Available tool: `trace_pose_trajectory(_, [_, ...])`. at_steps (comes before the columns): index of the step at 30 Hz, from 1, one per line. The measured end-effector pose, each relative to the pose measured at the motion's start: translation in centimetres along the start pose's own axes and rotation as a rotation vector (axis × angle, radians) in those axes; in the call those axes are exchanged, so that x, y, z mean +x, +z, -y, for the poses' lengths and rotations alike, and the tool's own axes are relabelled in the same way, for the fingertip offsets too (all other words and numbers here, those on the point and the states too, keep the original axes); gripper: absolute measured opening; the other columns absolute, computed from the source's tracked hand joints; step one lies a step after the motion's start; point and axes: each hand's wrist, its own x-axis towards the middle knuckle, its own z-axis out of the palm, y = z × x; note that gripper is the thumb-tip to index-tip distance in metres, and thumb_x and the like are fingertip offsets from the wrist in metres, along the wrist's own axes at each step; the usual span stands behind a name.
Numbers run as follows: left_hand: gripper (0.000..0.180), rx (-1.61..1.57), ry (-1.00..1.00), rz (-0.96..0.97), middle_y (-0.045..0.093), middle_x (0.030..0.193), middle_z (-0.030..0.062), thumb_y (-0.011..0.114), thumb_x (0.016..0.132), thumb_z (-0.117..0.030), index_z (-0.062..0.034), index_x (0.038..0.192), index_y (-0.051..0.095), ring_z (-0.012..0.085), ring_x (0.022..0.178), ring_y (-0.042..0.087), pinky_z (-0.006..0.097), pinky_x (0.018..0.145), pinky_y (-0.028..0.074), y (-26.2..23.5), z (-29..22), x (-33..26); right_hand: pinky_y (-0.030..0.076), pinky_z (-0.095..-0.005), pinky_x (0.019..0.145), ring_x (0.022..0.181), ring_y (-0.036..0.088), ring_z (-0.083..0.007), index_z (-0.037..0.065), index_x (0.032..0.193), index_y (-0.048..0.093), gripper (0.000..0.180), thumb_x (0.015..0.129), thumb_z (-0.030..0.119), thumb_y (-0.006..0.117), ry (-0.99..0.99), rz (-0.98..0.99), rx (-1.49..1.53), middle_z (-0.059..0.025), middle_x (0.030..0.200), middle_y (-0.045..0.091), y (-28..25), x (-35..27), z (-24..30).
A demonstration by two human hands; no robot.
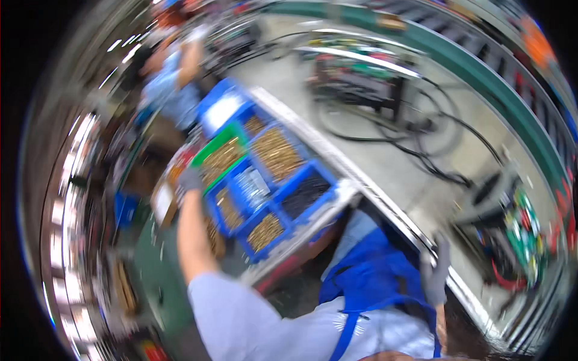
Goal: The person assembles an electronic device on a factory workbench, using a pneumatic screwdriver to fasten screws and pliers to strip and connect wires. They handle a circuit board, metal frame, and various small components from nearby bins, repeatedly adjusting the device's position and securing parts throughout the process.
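My left hand [190, 179], in a grey glove, reaches out to the left edge of a green bin [236, 131] filled with brass-coloured small parts. Motion smears its fingers, so whether they hold anything does not show. My right hand [436, 274], also in a grey glove, is at the metal edge rail [394, 212] of the workbench; its grip is too blurred to make out. Beside the green bin sit several blue bins: one with long brass-coloured pieces [276, 153], one with silvery pieces [251, 186], one with dark pieces [306, 195].
On the pale bench stand a dark fixture with green parts [361, 81] and another such fixture [521, 231] at the right. Black cables [415, 153] loop between them. A green-edged conveyor [481, 78] curves behind. A co-worker in light blue [171, 90] is at the upper left.
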Motion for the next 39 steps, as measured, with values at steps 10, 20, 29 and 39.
trace_pose_trajectory(10, [0.017, -1.453, 0.331, 0.529, 0.063, 0.092, 0.0001, 0.056, 0.100, -0.019, -0.0066, 0.108, 0.065, 0.0081, 0.072, 0.054, 0.022, 0.058, 0.041, -28.6, -10.6, -13.3, 0.042, -0.0463, 0.103, 0.124, 0.049, -0.0391, 0.003, 0.137, 0.044, 0.065, 0.089, 0.043, 0.063, -0.263, 0.051, 0.064, -0.0218, 0.135, 0.050, 1.4, 1.9, 2.2])
trace_pose_trajectory(20, [0.025, -1.053, 1.815, 0.853, 0.068, 0.090, 0.0117, 0.059, 0.093, -0.017, 0.0000, 0.112, 0.064, 0.0200, 0.080, 0.065, 0.033, 0.072, 0.051, -45.9, -40.6, -36.2, 0.045, -0.0368, 0.102, 0.122, 0.053, -0.0237, 0.006, 0.150, 0.022, 0.100, 0.073, 0.030, 0.081, 0.068, -0.219, 0.615, -0.0157, 0.131, 0.051, -7.0, -4.4, 5.0])
trace_pose_trajectory(29, [0.023, -1.213, 2.345, -0.539, 0.065, 0.094, 0.0143, 0.068, 0.087, -0.015, -0.0074, 0.109, 0.067, 0.0304, 0.081, 0.066, 0.037, 0.073, 0.052, -62.1, -56.2, -45.7, 0.046, -0.0265, 0.066, 0.078, 0.052, -0.0100, 0.007, 0.141, 0.037, 0.066, 0.084, 0.024, 0.066, 0.370, -0.703, 0.971, -0.0023, 0.093, 0.049, -13.8, -12.2, 1.4])
trace_pose_trajectory(39, [0.020, -0.849, 2.287, -0.411, 0.067, 0.096, 0.0122, 0.069, 0.083, -0.024, -0.0134, 0.100, 0.073, 0.0337, 0.092, 0.065, 0.044, 0.078, 0.049, -63.9, -64.7, -49.5, 0.051, -0.0276, 0.059, 0.077, 0.061, -0.0135, 0.005, 0.140, 0.045, 0.058, 0.092, 0.037, 0.054, 0.081, -0.599, 1.624, -0.0049, 0.100, 0.062, -15.8, -10.7, -1.1])
